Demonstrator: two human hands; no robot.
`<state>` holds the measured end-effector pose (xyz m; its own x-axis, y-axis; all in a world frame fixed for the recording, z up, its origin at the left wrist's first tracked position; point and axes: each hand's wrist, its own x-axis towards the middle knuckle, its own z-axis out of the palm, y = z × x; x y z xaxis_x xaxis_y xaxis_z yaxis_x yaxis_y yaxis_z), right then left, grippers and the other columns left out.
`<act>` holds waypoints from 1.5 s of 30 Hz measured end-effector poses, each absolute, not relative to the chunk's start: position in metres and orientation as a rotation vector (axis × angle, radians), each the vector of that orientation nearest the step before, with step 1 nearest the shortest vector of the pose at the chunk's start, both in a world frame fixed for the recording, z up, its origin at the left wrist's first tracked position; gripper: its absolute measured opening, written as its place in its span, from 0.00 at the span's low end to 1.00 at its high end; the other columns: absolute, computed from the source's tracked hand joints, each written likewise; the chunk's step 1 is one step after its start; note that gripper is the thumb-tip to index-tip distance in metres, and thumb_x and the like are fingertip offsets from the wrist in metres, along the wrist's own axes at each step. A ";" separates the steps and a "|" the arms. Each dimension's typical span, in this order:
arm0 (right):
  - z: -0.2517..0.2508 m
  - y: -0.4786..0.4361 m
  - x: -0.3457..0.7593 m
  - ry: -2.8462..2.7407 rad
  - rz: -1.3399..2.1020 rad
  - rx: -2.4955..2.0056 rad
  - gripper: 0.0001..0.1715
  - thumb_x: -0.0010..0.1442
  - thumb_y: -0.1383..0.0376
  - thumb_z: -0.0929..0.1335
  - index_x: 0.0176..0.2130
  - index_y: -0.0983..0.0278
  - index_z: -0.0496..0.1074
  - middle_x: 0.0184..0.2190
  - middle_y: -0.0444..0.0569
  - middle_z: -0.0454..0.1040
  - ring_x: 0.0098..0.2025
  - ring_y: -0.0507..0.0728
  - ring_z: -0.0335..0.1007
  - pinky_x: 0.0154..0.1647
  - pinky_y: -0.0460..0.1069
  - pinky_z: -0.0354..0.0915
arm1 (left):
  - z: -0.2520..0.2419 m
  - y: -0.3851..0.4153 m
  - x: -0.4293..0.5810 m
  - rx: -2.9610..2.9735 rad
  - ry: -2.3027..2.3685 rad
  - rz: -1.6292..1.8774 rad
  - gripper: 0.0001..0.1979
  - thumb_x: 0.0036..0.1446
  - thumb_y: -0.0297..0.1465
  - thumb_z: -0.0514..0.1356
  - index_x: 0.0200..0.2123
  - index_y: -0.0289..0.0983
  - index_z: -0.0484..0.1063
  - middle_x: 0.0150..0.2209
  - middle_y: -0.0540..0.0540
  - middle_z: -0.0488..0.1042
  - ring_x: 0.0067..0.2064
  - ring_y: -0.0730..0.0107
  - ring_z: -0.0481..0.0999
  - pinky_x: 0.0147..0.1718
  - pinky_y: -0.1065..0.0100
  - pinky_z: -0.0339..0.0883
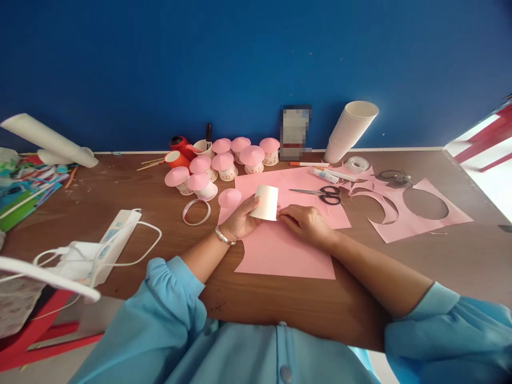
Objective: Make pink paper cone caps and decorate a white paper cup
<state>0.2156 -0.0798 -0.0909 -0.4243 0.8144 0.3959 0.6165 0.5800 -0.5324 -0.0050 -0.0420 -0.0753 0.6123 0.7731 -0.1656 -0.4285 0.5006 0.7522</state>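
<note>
A plain white paper cup (267, 202) is held above the pink paper (288, 250), its wider end pointing down. My left hand (241, 221) is closed around the cup's left side. My right hand (309, 224) is beside the cup's lower right edge, thumb and fingers pinched together; whatever lies between them is too small to make out. A pink paper cone (230, 198) rests just behind my left hand. Black-handled scissors (326, 193) lie on the pink paper beyond my right hand. A roll of clear tape (196, 212) sits to the left.
Several small cups with pink cone roofs (222, 162) stand toward the wall. A tall stack of paper cups (350, 133) leans at back right. Cut pink scraps (420, 213) and a white tape roll (357, 164) lie right. A power strip (116, 240) with cables is left.
</note>
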 end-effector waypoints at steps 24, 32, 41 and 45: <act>-0.068 -0.053 0.291 -2.213 -0.523 -1.689 0.17 0.72 0.65 0.64 0.35 0.64 0.79 0.37 0.55 0.80 0.39 0.61 0.69 0.28 0.52 0.51 | -0.069 -0.041 -0.010 0.696 0.515 0.703 0.22 0.60 0.39 0.69 0.53 0.34 0.75 0.51 0.34 0.80 0.51 0.47 0.82 0.54 0.46 0.74; -0.076 -0.051 0.290 -2.365 -0.523 -1.745 0.17 0.70 0.69 0.64 0.33 0.66 0.79 0.36 0.56 0.78 0.38 0.61 0.67 0.30 0.53 0.48 | -0.065 -0.042 -0.011 0.715 0.541 0.686 0.21 0.60 0.39 0.69 0.53 0.34 0.77 0.49 0.36 0.82 0.44 0.54 0.84 0.49 0.53 0.76; -0.071 -0.055 0.285 -2.286 -0.566 -1.644 0.13 0.70 0.67 0.66 0.42 0.69 0.80 0.39 0.58 0.81 0.41 0.63 0.72 0.34 0.54 0.61 | -0.067 -0.042 -0.012 0.751 0.529 0.681 0.21 0.62 0.39 0.67 0.55 0.34 0.75 0.51 0.35 0.80 0.46 0.52 0.83 0.50 0.51 0.75; -0.074 -0.062 0.271 -2.393 -0.408 -1.237 0.17 0.72 0.60 0.68 0.55 0.67 0.76 0.54 0.56 0.82 0.54 0.63 0.75 0.49 0.56 0.68 | -0.067 -0.042 -0.012 0.774 0.515 0.684 0.22 0.62 0.40 0.67 0.54 0.33 0.76 0.52 0.34 0.80 0.47 0.52 0.83 0.49 0.53 0.75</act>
<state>0.2705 -0.0619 -0.0740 -0.5194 0.7028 0.4862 0.8243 0.5621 0.0680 -0.0123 -0.0423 -0.0674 0.6721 0.7204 -0.1712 -0.3641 0.5228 0.7708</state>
